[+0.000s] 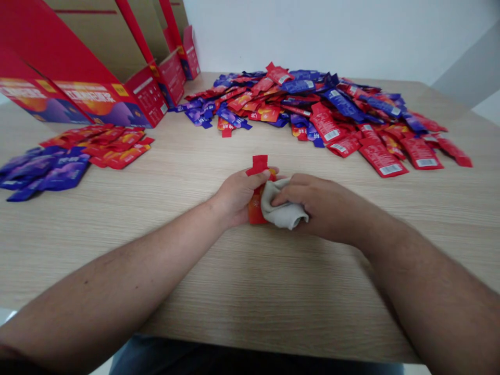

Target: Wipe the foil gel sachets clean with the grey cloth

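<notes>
The left hand (pixel 239 200) is closed on a red sachet (pixel 254 211), its thumb lying across the upper part. The sachet sits near the middle of the desk (pixel 250 291), towards the near side, with its crimped tab (pixel 260 164) showing just beyond the thumb (whether it touches the desk or is held just above it, I cannot tell). The right hand (pixel 326 208) is curled, with its fingers bent over a crumpled grey cloth (pixel 283 208) and pressing it to the sachet's right side.

The sachet should be light and soft, and its glossy film may be slippery, so the crimped tab or a sealed edge looks like the surest place to take hold. The cloth looks limp and easy to bunch in one hand.

Beyond the hands, a large heap (pixel 312 107) of red and purple sachets spreads over the far right of the desk. At the left lie a pile of red sachets (pixel 113 147) and, beside it, a pile of purple sachets (pixel 47 172). Red cardboard boxes (pixel 146 96) stand along the far left.
</notes>
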Demonstrator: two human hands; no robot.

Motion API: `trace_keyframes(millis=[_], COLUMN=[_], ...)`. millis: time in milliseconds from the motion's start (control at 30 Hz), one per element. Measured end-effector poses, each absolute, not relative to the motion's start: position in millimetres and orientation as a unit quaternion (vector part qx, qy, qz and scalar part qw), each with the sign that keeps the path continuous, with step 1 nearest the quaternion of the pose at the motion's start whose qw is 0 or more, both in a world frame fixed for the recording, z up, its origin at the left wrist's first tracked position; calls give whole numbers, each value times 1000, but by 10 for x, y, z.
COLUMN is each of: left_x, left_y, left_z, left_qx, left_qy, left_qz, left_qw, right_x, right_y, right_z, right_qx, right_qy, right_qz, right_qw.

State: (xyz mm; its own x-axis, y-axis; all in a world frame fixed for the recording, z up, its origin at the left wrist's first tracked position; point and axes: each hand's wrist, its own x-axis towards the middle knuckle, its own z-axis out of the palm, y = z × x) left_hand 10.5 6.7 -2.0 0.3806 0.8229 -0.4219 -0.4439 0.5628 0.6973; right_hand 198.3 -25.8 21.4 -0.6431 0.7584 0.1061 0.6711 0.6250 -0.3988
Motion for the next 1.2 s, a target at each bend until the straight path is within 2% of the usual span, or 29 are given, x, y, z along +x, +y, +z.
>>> trace_keyframes(millis=[100,200,267,433,667,733,867,933,1067,1133,1200], left_x=[109,113,100,16,49,47,11,9,36,37,23], left_y=[98,114,126,193,165,156,171,180,187,189,191], left_z=[-32,-29,-29,-33,-28,-22,-16,-23,-51,-59,-61], left_qx=[230,222,216,204,217,206,190,192,202,202,201], left_qy=[386,394,401,381,386,386,381,378,383,385,378], left_qz=[389,388,393,402,376,370,376,373,356,360,359], left_qw=[804,803,799,808,814,820,823,825,828,825,829], right_x=[2023,2007,1986,1949,1953,1927,1888,1904,1964,1969,1953], right_y=[-189,-163,-172,-228,-186,-204,-264,-261,-193,-174,-182], right_z=[115,44,40,71,19,34,88,91,50,46,69], right_qx=[-471,-497,-478,-392,-502,-474,-379,-395,-494,-496,-449], right_qy=[-850,-826,-839,-890,-823,-844,-892,-887,-836,-835,-863], right_qz=[83,63,88,184,67,99,213,199,88,88,141], right_qw=[221,258,243,139,255,230,120,130,223,222,186])
